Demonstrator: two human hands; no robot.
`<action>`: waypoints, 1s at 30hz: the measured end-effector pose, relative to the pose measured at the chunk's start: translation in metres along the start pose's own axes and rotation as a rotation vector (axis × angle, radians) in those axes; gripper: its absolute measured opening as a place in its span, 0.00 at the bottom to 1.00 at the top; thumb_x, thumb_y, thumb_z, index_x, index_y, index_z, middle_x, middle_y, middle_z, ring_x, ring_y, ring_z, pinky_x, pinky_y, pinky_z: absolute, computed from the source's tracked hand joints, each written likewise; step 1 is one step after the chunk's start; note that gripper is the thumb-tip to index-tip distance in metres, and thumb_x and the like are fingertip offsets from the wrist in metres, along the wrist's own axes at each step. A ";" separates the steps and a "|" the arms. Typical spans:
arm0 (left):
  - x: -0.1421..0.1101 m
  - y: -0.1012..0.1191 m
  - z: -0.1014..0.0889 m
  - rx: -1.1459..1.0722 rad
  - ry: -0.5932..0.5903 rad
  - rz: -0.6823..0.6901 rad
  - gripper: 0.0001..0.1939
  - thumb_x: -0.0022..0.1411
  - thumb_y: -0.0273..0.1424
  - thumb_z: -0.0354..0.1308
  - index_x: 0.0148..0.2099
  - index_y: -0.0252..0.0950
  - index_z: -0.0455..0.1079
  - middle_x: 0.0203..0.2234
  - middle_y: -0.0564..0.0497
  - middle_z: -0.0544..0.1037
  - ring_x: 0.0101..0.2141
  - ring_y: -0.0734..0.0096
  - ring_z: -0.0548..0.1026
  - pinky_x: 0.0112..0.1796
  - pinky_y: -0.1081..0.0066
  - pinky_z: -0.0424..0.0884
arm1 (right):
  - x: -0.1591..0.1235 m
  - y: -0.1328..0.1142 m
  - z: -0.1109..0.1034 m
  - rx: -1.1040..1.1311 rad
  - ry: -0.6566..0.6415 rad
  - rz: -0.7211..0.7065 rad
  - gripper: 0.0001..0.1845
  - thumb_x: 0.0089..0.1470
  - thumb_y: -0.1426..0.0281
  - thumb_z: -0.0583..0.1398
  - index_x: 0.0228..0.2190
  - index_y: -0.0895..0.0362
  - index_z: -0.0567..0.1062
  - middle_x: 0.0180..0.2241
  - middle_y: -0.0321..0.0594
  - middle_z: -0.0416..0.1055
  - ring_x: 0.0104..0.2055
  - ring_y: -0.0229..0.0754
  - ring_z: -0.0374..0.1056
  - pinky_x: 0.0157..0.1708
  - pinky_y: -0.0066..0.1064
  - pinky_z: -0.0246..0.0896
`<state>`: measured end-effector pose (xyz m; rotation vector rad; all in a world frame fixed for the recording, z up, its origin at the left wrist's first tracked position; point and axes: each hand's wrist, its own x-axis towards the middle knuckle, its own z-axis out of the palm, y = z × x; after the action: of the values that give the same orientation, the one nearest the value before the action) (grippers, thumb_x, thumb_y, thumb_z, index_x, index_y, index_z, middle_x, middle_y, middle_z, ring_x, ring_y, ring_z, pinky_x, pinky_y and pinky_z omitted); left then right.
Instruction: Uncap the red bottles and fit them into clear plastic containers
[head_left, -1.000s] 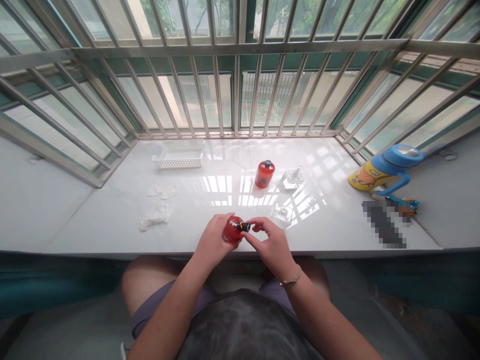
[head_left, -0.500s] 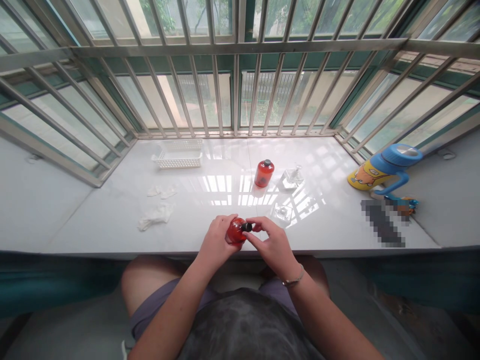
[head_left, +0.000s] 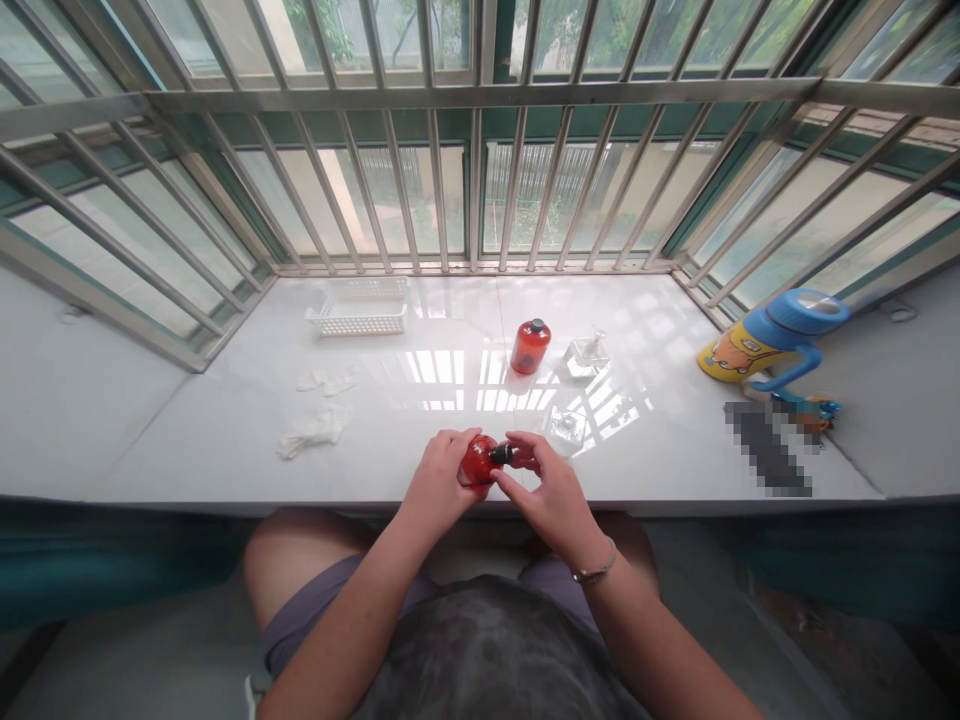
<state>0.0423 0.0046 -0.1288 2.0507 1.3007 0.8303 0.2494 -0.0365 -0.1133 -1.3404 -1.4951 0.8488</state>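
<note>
My left hand (head_left: 439, 478) is wrapped round a translucent red bottle (head_left: 478, 462) near the table's front edge. The bottle tilts to the right. At its neck is a black cap (head_left: 501, 455), with the curled fingers and thumb of my right hand (head_left: 551, 488) around it; the exact finger contact is partly hidden. Farther back stands a second red bottle (head_left: 531, 352) with a dark cap. To its right is a clear square pump bottle (head_left: 587, 360), and a similar clear square container (head_left: 567, 428) sits closer to my right hand.
A white perforated basket (head_left: 361, 324) is at the back left. Crumpled white gloves (head_left: 313, 432) lie on the left of the white table (head_left: 187, 450). A blue and yellow thermos (head_left: 754, 345) stands at the right, beside a pixelated dark object (head_left: 769, 450). Metal bars line the far edge.
Both hands and the red bottle have shifted slightly right in the picture. My right fingers have turned a little about the cap. Everything else on the table stays put.
</note>
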 end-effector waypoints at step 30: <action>0.000 0.000 0.000 0.016 -0.025 -0.016 0.42 0.53 0.25 0.76 0.67 0.46 0.67 0.54 0.46 0.74 0.54 0.50 0.75 0.59 0.50 0.74 | -0.004 0.005 -0.011 0.003 -0.051 0.060 0.41 0.58 0.57 0.72 0.66 0.47 0.62 0.45 0.40 0.76 0.46 0.48 0.76 0.56 0.52 0.75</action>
<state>0.0420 0.0045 -0.1288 2.0541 1.3126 0.7873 0.2613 -0.0407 -0.1156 -1.3764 -1.4982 0.9293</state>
